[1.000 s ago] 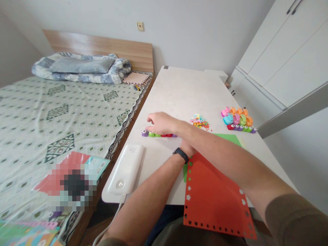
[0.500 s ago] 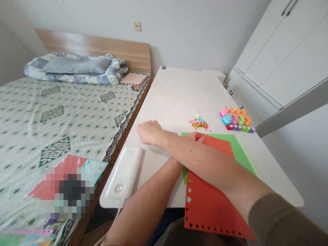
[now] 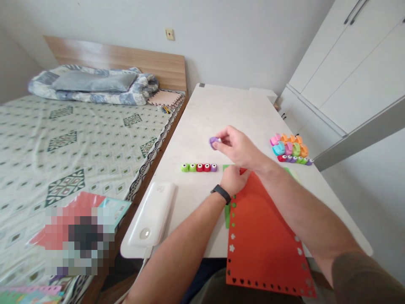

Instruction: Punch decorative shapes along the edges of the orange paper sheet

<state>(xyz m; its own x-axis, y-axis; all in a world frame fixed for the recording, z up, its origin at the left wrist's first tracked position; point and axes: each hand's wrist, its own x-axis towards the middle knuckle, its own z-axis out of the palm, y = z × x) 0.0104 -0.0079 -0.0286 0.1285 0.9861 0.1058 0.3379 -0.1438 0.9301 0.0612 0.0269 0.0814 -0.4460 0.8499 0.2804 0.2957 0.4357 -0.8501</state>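
Note:
My right hand (image 3: 238,145) hovers above the white table (image 3: 221,109), pinching a small purple punch (image 3: 214,141) between thumb and fingers. Below it a short row of small punches (image 3: 199,167), green, red and purple, lies on the table. My left hand (image 3: 233,179), with a black band on the wrist, is closed on the top corner of a red paper sheet (image 3: 262,236) with punched holes along its edges. The red sheet lies over a green sheet (image 3: 228,211).
A cluster of larger coloured punches (image 3: 289,147) with a row of small ones stands at the right. A white power bank (image 3: 152,213) lies at the table's near left corner. A bed (image 3: 63,139) runs along the left; white cupboards (image 3: 348,76) at the right.
My right hand lifted from the left end of the punch row with the purple punch and moved up and right. The row now shows uncovered. My left hand stays on the red sheet.

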